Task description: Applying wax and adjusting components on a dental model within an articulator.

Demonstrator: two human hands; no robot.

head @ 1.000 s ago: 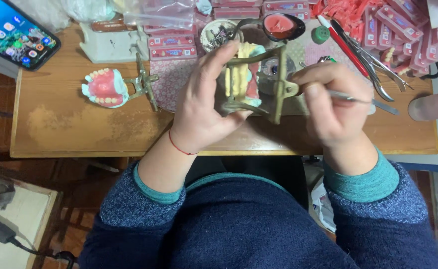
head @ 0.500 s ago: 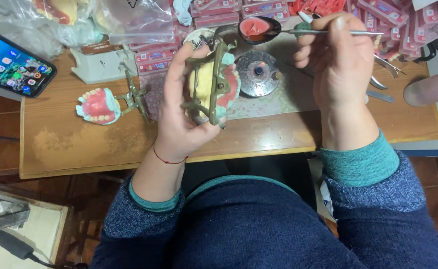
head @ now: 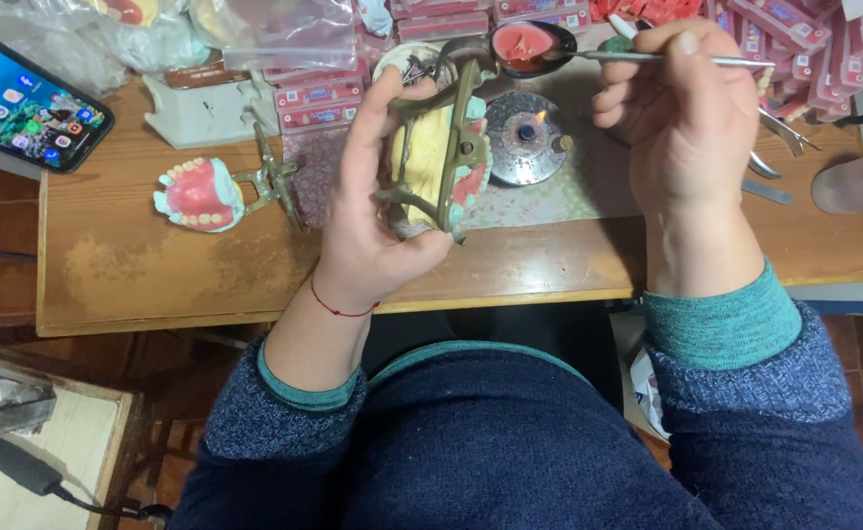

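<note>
Gripping a brass-coloured metal dental articulator (head: 438, 137) that carries yellowish plaster casts and pink wax gums, the left hand (head: 373, 211) holds it upright just above the near edge of the worn wooden workbench (head: 157, 275). The right hand (head: 687, 118) is closed around a slim steel wax instrument (head: 706, 61), its tip resting at a small spoon-like dish of red molten wax (head: 525, 44). Between the hands, a round metal spirit burner (head: 527, 137) shows a small flame. The likeliest mishap looks to be hot wax dripping from the tip, or a sleeve brushing the flame. A second pink-and-white denture set on its own hinged frame (head: 201, 194) lies to the left; farther back sit a lit smartphone (head: 24, 98), clear plastic bags (head: 274, 29) and pink tooth-card packets (head: 795, 39).
</note>
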